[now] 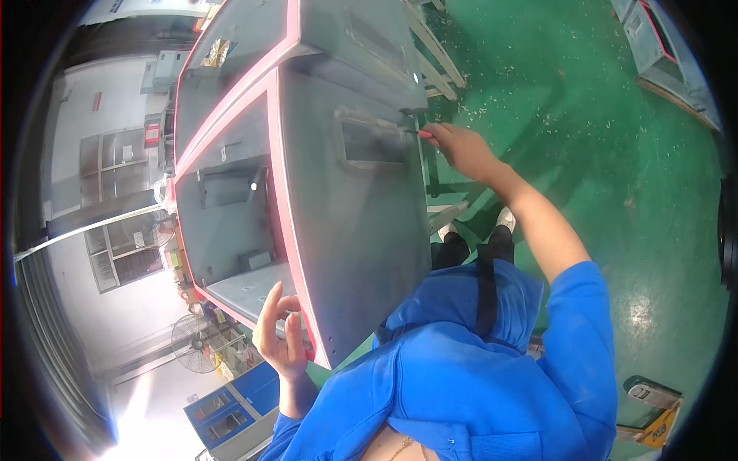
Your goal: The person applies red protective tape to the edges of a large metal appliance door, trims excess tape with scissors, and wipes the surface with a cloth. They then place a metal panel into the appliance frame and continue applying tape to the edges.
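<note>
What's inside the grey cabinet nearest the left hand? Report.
A small grey block and a rectangular panel or recess show inside the grey cabinet; its near wall hides some of the interior.

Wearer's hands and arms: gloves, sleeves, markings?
Left hand and right hand both bare, no gloves. Plain blue sleeves; the right sleeve stops well short of the wrist, leaving the forearm bare. The left sleeve is foreshortened, length unclear. No cables or markings visible on either arm.

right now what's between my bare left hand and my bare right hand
The head view shows mostly the broad side of the boxy grey pink-edged cabinet between your left hand and right hand.
</note>
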Motion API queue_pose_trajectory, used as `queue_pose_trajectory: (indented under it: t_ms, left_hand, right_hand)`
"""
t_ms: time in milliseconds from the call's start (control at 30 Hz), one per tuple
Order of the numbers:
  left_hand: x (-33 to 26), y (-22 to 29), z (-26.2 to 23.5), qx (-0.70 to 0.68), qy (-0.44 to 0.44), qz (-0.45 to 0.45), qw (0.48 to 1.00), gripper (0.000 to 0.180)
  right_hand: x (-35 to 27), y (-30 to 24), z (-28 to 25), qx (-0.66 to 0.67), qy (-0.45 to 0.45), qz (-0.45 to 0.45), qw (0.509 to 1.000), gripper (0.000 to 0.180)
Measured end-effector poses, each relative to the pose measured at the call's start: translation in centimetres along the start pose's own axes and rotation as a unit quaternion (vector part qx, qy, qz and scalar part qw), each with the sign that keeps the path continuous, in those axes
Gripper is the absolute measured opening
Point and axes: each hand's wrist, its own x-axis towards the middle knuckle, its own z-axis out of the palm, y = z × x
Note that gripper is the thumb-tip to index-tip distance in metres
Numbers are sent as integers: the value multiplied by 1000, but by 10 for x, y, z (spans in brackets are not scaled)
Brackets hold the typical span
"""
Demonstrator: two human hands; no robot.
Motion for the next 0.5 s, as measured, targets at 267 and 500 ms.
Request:
queue_pose_trajectory:
  t_ms: [267,500]
  left_hand:
    - [1,1,1,8,7,2,1000,37]
    - [0,1,0,4,11,-7,1000,37]
  right_hand:
    - [14,9,9,-112,-12,-33,993,18]
    - [0,-1,17,-84,-1,-42,996,24]
